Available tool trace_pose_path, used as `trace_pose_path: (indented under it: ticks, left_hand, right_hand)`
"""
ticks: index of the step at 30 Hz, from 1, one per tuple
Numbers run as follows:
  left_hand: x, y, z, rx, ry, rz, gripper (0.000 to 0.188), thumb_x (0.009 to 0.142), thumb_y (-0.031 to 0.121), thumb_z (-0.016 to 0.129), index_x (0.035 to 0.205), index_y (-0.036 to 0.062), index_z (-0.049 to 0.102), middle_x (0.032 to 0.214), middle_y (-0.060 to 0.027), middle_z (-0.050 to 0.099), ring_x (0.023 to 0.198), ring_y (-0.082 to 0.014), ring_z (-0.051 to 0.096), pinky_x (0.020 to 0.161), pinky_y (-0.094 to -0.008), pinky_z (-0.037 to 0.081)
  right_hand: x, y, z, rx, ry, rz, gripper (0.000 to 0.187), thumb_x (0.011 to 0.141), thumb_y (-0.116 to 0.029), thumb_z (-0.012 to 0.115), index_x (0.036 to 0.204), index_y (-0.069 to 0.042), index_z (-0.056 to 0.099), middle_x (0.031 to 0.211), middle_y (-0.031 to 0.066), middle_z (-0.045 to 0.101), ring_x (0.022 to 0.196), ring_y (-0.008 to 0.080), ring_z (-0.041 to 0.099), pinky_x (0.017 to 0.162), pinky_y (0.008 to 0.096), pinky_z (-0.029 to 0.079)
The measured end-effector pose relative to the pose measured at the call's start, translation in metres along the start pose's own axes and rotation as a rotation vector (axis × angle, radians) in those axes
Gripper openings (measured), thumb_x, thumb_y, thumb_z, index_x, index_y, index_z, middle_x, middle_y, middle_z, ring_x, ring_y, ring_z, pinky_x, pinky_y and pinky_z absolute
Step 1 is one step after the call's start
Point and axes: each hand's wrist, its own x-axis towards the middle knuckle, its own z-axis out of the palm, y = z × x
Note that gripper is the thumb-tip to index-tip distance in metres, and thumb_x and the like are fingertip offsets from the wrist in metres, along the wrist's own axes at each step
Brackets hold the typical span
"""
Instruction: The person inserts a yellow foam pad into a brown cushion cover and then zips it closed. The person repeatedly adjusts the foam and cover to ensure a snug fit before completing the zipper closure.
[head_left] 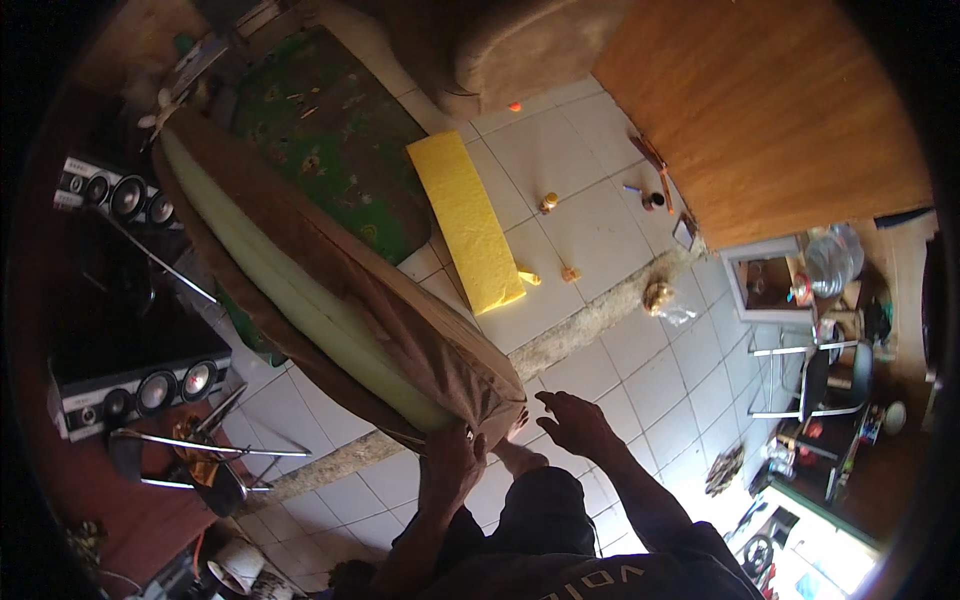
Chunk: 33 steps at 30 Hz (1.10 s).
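Observation:
A long brown fabric cushion cover [330, 250] stands on its edge and runs from my body to the far left. Its long side gapes, and a pale green foam slab [290, 310] shows inside. My left hand [450, 468] is closed on the edge of the cover at its near end, beside the foam. To the right of the cover's near corner, my right hand [580, 428] is held in the air with its fingers apart and nothing in them. A small gap separates its fingertips from the fabric. The underside of the cushion is hidden.
A yellow foam strip [466, 220] lies on the tiles beside a green patterned mat [330, 140]. Small jars, scraps and a plastic bag [672, 303] dot the floor. Speakers [150, 385] and a metal-legged chair [205, 460] stand left, a wooden panel [770, 120] right.

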Motion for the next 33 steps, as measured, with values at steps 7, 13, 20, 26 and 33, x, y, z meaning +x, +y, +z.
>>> trace_pose_path:
  ticks: [7,13,20,26,33]
  left_hand:
    - [0.005,-0.003,0.017,-0.140,0.210,-0.049,0.034,0.088,0.025,0.076,0.110,0.0016,0.065,0.090,-0.0189,0.066,0.092,-0.0425,0.064,0.087,-0.0563,0.046]
    - [0.022,0.025,0.018,-0.140,0.147,-0.291,0.033,0.087,0.032,0.076,0.102,0.0028,0.069,0.093,-0.0165,0.069,0.096,-0.0404,0.064,0.096,-0.0548,0.043]
    - [0.038,0.071,0.007,-0.078,-0.132,-0.447,0.060,0.089,0.037,0.075,0.141,0.0103,0.060,0.126,-0.0172,0.065,0.123,-0.0338,0.058,0.111,-0.0561,0.038]
    - [0.022,0.066,0.019,-0.078,0.039,-0.401,0.050,0.092,0.030,0.072,0.137,0.0091,0.065,0.132,-0.0177,0.064,0.128,-0.0356,0.057,0.119,-0.0561,0.034]
    - [-0.027,0.045,0.056,0.261,0.027,-0.349,0.079,0.075,0.053,0.083,0.137,0.0091,0.061,0.138,-0.0122,0.059,0.140,-0.0339,0.046,0.123,-0.0609,0.031]
  right_hand:
    - [0.068,0.045,-0.009,-0.107,0.069,-0.153,0.049,0.096,-0.030,0.071,0.140,-0.011,0.059,0.114,0.0127,0.071,0.109,0.0317,0.069,0.094,0.0444,0.056]
    - [0.133,0.083,-0.027,0.038,-0.147,-0.066,0.048,0.094,-0.027,0.072,0.136,-0.008,0.061,0.121,0.0172,0.072,0.113,0.0332,0.071,0.096,0.0461,0.057]
    - [0.215,0.019,-0.060,-0.073,-0.208,-0.732,0.049,0.093,-0.028,0.073,0.138,-0.013,0.060,0.137,0.0146,0.062,0.132,0.0347,0.058,0.107,0.0509,0.049]
    - [0.230,-0.069,-0.056,-0.557,-0.518,-1.568,0.050,0.093,-0.038,0.070,0.138,-0.017,0.060,0.140,0.0065,0.059,0.139,0.0262,0.050,0.123,0.0567,0.030]
    - [0.217,-0.072,-0.027,-1.018,-0.607,-1.825,0.045,0.096,-0.044,0.063,0.132,-0.016,0.061,0.130,0.0089,0.059,0.134,0.0257,0.051,0.128,0.0542,0.024]
